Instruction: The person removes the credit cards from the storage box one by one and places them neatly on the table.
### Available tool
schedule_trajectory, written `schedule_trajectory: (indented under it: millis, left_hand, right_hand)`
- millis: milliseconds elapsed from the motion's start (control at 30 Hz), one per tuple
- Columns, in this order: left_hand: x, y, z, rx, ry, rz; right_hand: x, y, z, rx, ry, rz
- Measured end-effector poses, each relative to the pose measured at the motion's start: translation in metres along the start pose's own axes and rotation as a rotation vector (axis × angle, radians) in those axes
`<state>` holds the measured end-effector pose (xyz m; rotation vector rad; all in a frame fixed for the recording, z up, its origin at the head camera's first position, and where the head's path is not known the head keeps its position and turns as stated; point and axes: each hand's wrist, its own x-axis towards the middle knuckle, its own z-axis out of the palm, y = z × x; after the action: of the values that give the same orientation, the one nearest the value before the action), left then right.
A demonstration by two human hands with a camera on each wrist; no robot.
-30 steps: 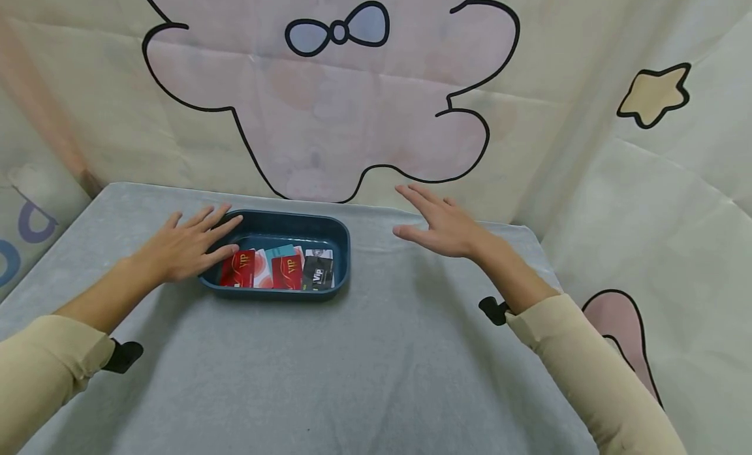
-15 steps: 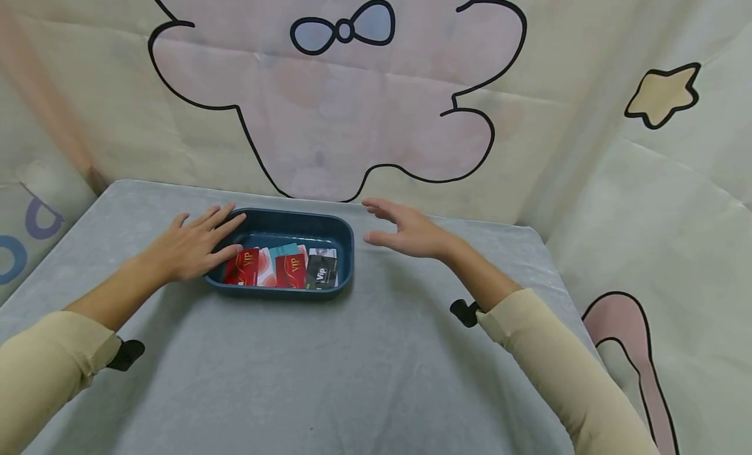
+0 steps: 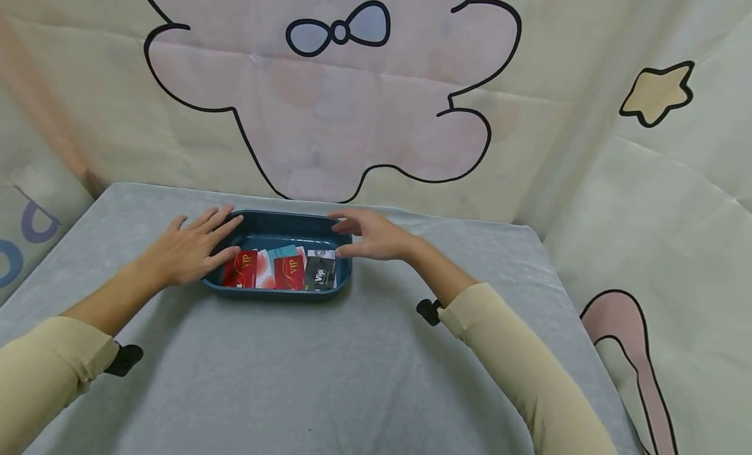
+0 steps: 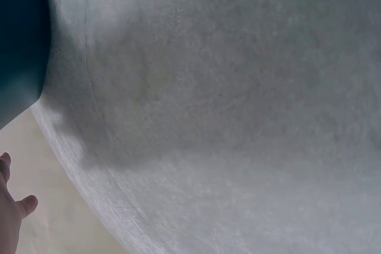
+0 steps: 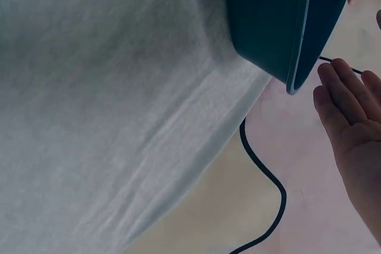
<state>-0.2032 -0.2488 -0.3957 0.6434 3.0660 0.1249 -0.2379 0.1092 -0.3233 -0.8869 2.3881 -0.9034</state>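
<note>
A dark blue rectangular tray (image 3: 276, 296) stands on the cloth-covered table with several cards in it. Among them are a red VIP card (image 3: 242, 272), a second red card (image 3: 290, 274), a black VIP card (image 3: 321, 273) and a teal card (image 3: 284, 251). My left hand (image 3: 185, 252) lies over the tray's left end, fingers spread across the rim and holding nothing. At the opposite end, my right hand (image 3: 378, 236) reaches over the rim with thumb and fingers apart. In the right wrist view, that hand (image 5: 354, 117) shows close to the tray wall (image 5: 268, 22).
Grey cloth (image 3: 282, 370) covers the table and extends toward the front. Behind its far edge hangs a printed curtain (image 3: 352, 115), and another printed sheet (image 3: 675, 213) hangs on the right.
My right hand has moved left from beyond the tray to its right end. The left hand keeps its place at the left end, and the cards lie as before.
</note>
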Motion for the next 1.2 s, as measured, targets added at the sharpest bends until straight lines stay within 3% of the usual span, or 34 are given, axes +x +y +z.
schedule_trajectory:
  millis: [233,600,900,1200]
  left_hand:
    - [-0.001,-0.003,0.002,0.01,0.006,0.007]
    - [-0.001,-0.002,0.0,-0.005,0.009,0.01]
    - [0.002,-0.002,0.001,0.005,0.006,0.017]
    - [0.002,-0.002,0.001,0.015,0.002,0.018]
  right_hand:
    - [0.018,-0.003,0.009,0.049,-0.091,0.023]
    - [0.037,-0.006,0.015,0.002,-0.221,0.088]
    - [0.055,-0.013,0.021,-0.121,-0.304,0.175]
    - [0.063,-0.013,0.023,-0.085,-0.362,0.247]
